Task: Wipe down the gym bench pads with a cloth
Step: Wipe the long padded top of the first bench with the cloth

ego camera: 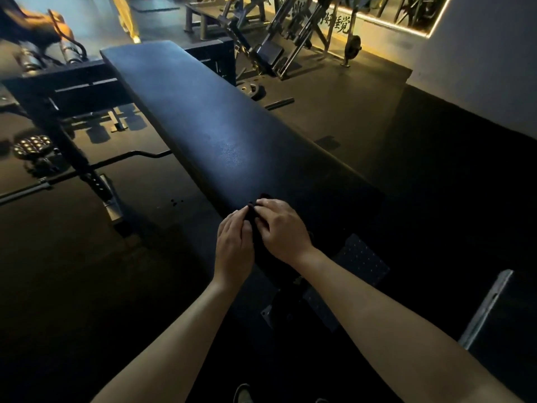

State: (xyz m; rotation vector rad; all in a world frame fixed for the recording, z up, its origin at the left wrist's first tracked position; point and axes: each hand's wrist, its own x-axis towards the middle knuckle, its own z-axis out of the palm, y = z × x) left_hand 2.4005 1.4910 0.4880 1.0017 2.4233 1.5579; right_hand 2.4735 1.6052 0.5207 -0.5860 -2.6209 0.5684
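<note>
Cloth (251,214), dark and bunched, lies at the near end of the bench pad (203,112). The left hand (234,242) has its grip pinched on one edge, and the right hand (283,228) is likewise grasping the other. Best fold it flat first, then wipe lengthwise with overlapping strokes.

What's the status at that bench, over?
Left hand and right hand both pinching the dark cloth. Cloth at near end of bench pad. Weight plate on floor, off the pad.
</note>
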